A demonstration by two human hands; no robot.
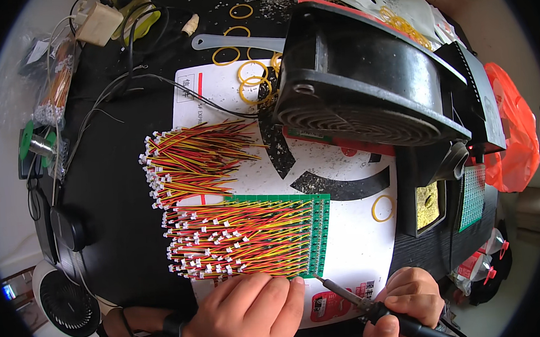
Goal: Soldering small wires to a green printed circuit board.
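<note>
A green circuit board [320,227] lies on a white printed sheet, with rows of red, yellow and black wires [268,235] running left from it to small white connectors. My left hand [248,312] is at the board's near edge, its fingers curled together. What its fingertips pinch, if anything, is hidden. In my right hand [411,305] is a soldering iron [345,292], its tip pointing up and left at the board's near right corner, close to my left fingertips. Beyond the board is a pile of loose wires [201,151] with white connectors.
A large black fan [363,70] stands over the sheet's far right. Right of the board are a tray with a yellow sponge [427,205] and another green board [471,198]. Yellow rubber bands [253,82] lie at the back, a solder spool [36,144] at left.
</note>
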